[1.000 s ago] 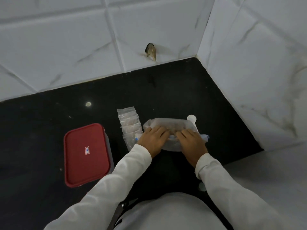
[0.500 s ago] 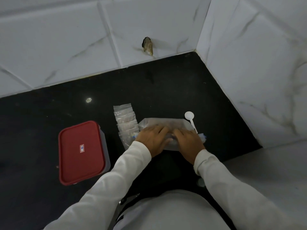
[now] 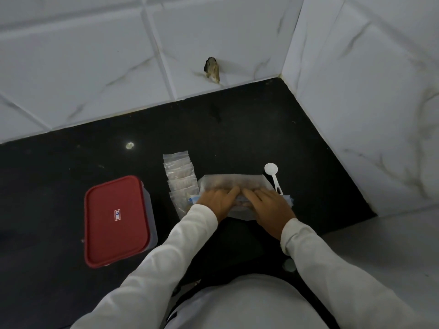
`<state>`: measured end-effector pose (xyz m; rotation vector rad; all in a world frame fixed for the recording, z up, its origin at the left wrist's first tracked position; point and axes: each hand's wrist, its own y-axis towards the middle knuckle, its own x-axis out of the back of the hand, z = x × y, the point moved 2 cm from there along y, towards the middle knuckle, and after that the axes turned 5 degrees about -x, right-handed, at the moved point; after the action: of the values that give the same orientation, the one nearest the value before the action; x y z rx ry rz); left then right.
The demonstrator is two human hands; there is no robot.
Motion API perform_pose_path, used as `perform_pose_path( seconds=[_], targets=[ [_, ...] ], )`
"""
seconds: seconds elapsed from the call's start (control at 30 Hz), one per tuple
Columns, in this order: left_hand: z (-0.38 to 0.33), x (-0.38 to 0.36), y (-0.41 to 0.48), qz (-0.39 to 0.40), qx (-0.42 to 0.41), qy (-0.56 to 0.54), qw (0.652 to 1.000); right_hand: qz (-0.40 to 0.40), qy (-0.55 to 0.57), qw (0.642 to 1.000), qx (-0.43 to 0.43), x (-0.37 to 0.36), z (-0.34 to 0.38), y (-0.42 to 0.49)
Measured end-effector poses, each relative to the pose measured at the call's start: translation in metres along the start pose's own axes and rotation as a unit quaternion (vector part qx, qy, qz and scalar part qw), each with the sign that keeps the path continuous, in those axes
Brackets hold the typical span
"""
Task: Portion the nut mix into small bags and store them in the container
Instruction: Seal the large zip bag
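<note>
A large clear bag of nut mix lies flat on the black counter. My left hand and my right hand both press on its near part with straight fingers, fingertips almost meeting. A row of several small clear bags overlaps just left of the big bag. A white plastic spoon lies at the bag's right end. The container with a red lid stands closed to the left.
White marbled tile walls close the counter at the back and right, forming a corner. A chipped hole marks the back wall. The counter's front edge runs close to my body.
The big bag has been pushed flatter under both hands, which now lie lower on it with fingers spread. The spoon is more exposed at the right.
</note>
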<state>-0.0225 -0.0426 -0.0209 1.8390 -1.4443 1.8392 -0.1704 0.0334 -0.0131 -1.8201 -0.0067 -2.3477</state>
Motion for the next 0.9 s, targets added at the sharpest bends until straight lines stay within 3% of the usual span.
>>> perform_pose_path(
  seconds=[0.17,0.3,0.33,0.43,0.57,0.63,0.73,0.9],
  targets=[
    [0.01,-0.001,0.005,-0.008,-0.025,0.035,0.999,0.049,-0.028,0.998,0.016,-0.008,-0.003,0.016],
    [0.008,0.003,-0.011,-0.17,-0.065,0.055,0.982,0.107,-0.006,0.994,-0.005,-0.01,0.0,0.027],
    [0.005,0.007,-0.013,-0.167,-0.062,0.076,0.981,0.118,0.0,0.993,-0.014,-0.01,0.001,0.028],
    [0.001,0.011,-0.004,-0.052,-0.008,0.098,0.994,0.144,0.003,0.989,-0.044,-0.007,-0.001,0.029],
    [-0.003,0.014,0.016,0.042,0.056,-0.003,0.998,0.133,0.02,0.989,-0.06,-0.003,-0.005,0.019],
    [-0.003,0.017,0.021,0.1,0.08,-0.041,0.991,0.016,-0.012,1.0,-0.023,0.002,-0.005,0.011],
    [0.001,0.014,0.026,0.096,0.082,-0.041,0.991,-0.076,-0.032,0.996,0.037,-0.003,-0.004,-0.003],
    [0.006,0.013,0.026,0.082,0.082,0.024,0.993,-0.015,-0.045,0.998,0.029,-0.017,-0.013,-0.001]
  ],
)
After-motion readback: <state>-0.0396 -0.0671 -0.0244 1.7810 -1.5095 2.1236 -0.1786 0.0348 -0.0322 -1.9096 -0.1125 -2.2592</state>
